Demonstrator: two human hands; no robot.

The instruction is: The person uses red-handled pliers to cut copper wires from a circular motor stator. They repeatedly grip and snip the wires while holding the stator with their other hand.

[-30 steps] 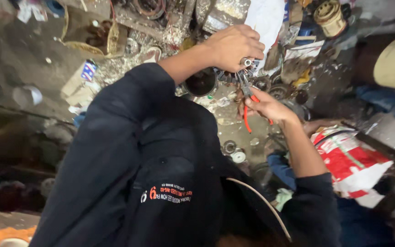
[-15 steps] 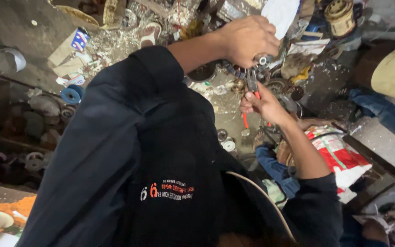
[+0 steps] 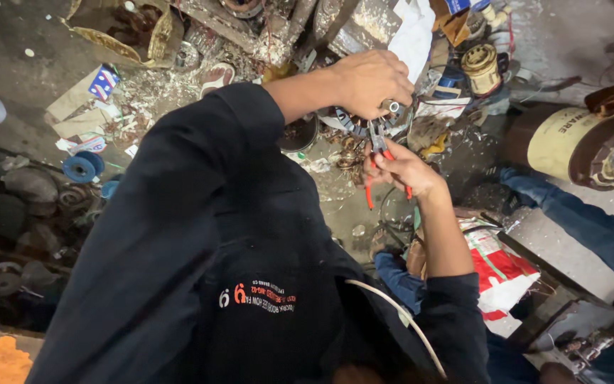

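My left hand (image 3: 369,82) reaches forward from a dark sleeve and grips the top of a round metal motor stator (image 3: 349,122) with a small silver part at my fingertips. Just below it, my right hand (image 3: 401,169) is shut on red-handled pliers (image 3: 378,146). The plier jaws point up at the stator's rim, right under my left fingers. Most of the stator is hidden by my hand and arm.
Metal scrap, shavings and boxes litter the dirty floor ahead. A blue tape roll (image 3: 79,168) lies at the left. A large wound motor part (image 3: 570,142) sits at the right, beside another person's jeans-clad leg (image 3: 584,227). A red-and-white bag (image 3: 499,263) lies under my right forearm.
Both hands keep their grips on the stator and pliers. The view has shifted, so the floor clutter sits differently in frame and the hands appear slightly further right.
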